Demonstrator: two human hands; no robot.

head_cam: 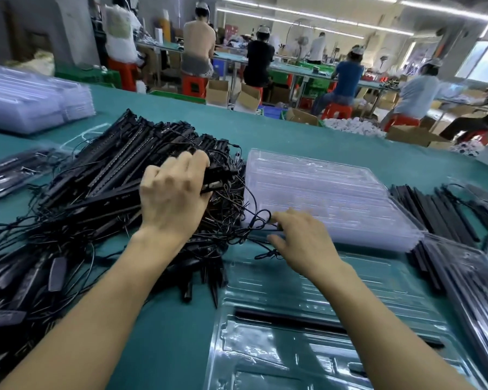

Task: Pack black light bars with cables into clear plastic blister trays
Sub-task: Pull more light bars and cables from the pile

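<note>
**A:** Where is everything sitting?

**B:** The open blister tray [265,361] is lying nearest, with one black bar [288,319] resting in a channel. Beyond it the right hand [302,243] is curling onto a thin cable [261,220], apparently pinching it. The left hand [175,192] is gripping a light bar [217,180] in the tangled pile [110,170].

**A:** How is it handling?

**B:** Probably light and stiff, with the limp cable snagging. Taking it by the body is looking safest.

**A:** Anything unclear?

**B:** Fingers are hiding the gripped end, and the clear tray stack [321,192] behind is blurring.

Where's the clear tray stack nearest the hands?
In the head view, the tray stack sits right of centre, between the light bar pile and loose bars.
</note>
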